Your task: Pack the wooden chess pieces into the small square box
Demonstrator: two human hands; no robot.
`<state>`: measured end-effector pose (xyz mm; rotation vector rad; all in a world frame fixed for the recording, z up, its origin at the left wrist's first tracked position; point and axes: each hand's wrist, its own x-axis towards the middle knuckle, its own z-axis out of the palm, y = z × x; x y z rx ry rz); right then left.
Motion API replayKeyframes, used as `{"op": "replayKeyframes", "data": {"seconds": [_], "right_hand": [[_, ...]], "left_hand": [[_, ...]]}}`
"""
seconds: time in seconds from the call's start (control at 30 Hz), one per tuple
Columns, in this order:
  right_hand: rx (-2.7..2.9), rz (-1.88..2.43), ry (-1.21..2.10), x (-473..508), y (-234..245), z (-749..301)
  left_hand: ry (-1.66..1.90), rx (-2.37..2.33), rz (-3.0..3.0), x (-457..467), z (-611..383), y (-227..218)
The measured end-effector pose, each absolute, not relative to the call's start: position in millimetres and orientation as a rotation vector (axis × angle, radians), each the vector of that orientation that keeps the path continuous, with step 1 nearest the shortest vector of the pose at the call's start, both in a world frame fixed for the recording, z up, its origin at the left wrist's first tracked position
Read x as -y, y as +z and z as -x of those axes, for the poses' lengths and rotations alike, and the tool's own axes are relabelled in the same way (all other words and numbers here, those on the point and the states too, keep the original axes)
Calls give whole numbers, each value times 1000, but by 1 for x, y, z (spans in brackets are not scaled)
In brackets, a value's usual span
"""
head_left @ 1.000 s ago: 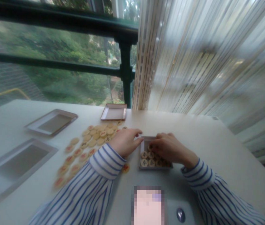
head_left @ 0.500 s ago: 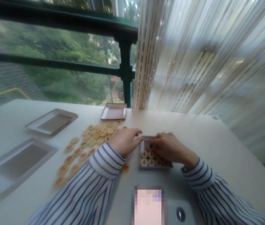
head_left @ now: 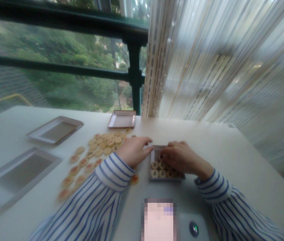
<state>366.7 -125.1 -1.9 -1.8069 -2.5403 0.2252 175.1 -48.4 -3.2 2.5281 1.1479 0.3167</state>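
Discs with dark characters (head_left: 162, 173) in the small tray (head_left: 157, 154), set side by side in rows at the near wall, probably because of straight walls helping to keep a line. Right hand (head_left: 182, 156) over the right part of this tray, fingers bent down inside, with a dark-marked disc (head_left: 161, 156) at the fingertips. Not possible to say between pinching and only pressing, with the contact hidden behind the fingers. Bent so steeply, it seems, for touching one disc without pushing its neighbours.

Left hand (head_left: 134, 151) close to the left rim of the tray, thumb and forefinger apart, with nothing visible between them. Not possible to say about contact with the rim. Perhaps kept there for being near both the tray and the loose discs (head_left: 103, 146), spread on the white table (head_left: 232, 160) farther left, partly behind the sleeve (head_left: 106, 184). Many with plain faces up, others with red or black marks. One red-marked disc (head_left: 134, 179) lying alone between cuff and tray.

At the far edge, another tray (head_left: 122, 120); at the left, two larger trays (head_left: 59, 131) (head_left: 21, 174), apparently set aside for leaving working room around both hands.
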Motion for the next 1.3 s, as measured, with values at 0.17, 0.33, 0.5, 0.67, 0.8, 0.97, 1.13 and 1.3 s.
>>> {"op": "replayKeyframes", "data": {"seconds": [0.17, 0.33, 0.5, 0.67, 0.8, 0.97, 1.13, 1.3], "right_hand": [[2498, 1835, 158, 124, 1, -367], [2293, 1887, 42, 121, 4, -367], [2210, 1876, 6, 122, 5, -367], [2193, 1861, 6, 123, 6, -367], [2173, 1848, -21, 125, 9, -367], [2166, 1829, -44, 130, 15, -366], [2135, 1826, -95, 137, 23, -366], [2096, 1874, -140, 143, 39, -361]], "left_hand": [[320, -1147, -2510, 48, -174, -2], [334, -1158, -2508, 47, -174, 0], [368, -1175, -2497, 48, -174, 2], [377, -1186, -2486, 50, -173, 8], [411, -1196, -2490, 49, -171, 11], [482, -1189, -2492, 48, -167, 16], [547, -1188, -2470, 52, -164, 26], [613, -1174, -2483, 54, -161, 35]]}}
